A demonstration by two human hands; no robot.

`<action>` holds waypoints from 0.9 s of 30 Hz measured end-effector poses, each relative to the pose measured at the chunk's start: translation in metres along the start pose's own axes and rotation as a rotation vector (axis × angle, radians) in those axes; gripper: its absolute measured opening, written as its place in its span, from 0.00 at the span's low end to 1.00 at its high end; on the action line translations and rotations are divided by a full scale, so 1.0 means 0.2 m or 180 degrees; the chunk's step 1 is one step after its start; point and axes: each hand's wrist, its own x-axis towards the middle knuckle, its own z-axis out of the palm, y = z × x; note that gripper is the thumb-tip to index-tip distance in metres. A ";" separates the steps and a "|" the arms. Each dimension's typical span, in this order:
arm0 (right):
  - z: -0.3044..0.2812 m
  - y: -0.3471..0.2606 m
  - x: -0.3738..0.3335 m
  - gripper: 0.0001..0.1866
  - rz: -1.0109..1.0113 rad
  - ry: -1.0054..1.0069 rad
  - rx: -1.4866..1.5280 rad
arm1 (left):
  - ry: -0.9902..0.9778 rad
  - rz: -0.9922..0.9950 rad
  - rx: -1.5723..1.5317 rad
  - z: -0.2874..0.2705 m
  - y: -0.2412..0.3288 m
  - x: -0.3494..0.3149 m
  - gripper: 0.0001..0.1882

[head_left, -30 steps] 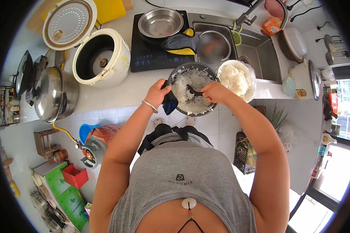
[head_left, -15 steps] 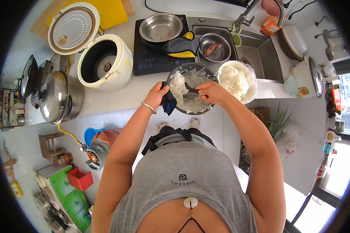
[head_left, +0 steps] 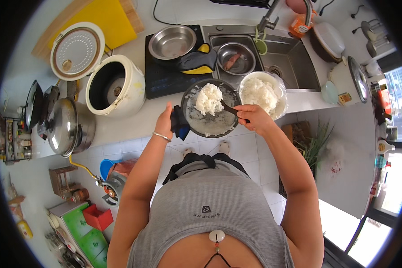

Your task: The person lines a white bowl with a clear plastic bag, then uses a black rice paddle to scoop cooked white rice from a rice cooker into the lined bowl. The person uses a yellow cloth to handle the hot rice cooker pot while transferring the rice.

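Observation:
My right hand (head_left: 254,118) is closed round the dark handle of a rice paddle (head_left: 229,108). A large clump of white rice (head_left: 209,99) rides on the paddle, over a dark round pot (head_left: 232,126). Rice grains cling to the pot's inside. At the pot's left side my left hand (head_left: 164,125) grips it through a dark blue and black cloth (head_left: 179,124), thumb up; its other fingers are mostly hidden. Just right of the pot stands a bowl lined with clear plastic (head_left: 282,105), heaped with rice (head_left: 260,94).
An open white rice cooker (head_left: 136,85) stands left of a black cooktop (head_left: 158,89), which bears a steel basin (head_left: 172,42) and a grey-yellow glove (head_left: 197,61). The sink (head_left: 295,62) lies behind the bowl, with another steel bowl (head_left: 236,59). A large lidded pot (head_left: 67,127) is far left.
My right hand has raised the paddle with a big clump of rice, clear of the pot's bottom. My left thumb has lifted from the rim. The whole view has shifted slightly.

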 end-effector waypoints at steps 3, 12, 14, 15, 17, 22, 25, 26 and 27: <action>-0.05 -0.05 -0.12 0.16 -0.0035 0.0110 0.0105 | -0.0091 -0.0050 -0.0039 0.01 0.01 -0.03 0.22; -0.37 -0.14 -0.43 0.17 -0.0323 0.1178 0.0222 | -0.0072 -0.0240 0.0012 0.01 0.01 -0.02 0.23; -0.44 -0.09 -0.42 0.17 -0.0517 0.1555 -0.0104 | -0.0222 -0.0282 0.0070 0.00 -0.01 -0.01 0.25; -0.45 -0.05 -0.39 0.18 -0.0632 0.1885 -0.0747 | -0.0252 -0.0277 0.0088 -0.01 -0.02 0.00 0.26; -0.53 0.17 -0.25 0.21 -0.1769 0.2507 -0.2533 | -0.0315 -0.0265 0.0107 -0.02 -0.04 0.02 0.27; -0.36 0.32 -0.15 0.33 -0.0937 0.2863 -0.4801 | -0.0191 -0.0266 0.0097 0.06 -0.02 -0.04 0.23; -0.36 0.37 -0.10 0.29 -0.1019 0.3316 -0.4609 | -0.0258 -0.0153 0.0138 0.04 0.00 -0.05 0.21; -0.36 0.36 -0.11 0.29 -0.1096 0.3374 -0.4647 | -0.0287 -0.0094 0.0166 0.03 0.01 -0.07 0.21; -0.37 0.36 -0.13 0.29 -0.1174 0.3431 -0.4683 | -0.0260 -0.0090 0.0175 0.00 0.01 -0.07 0.20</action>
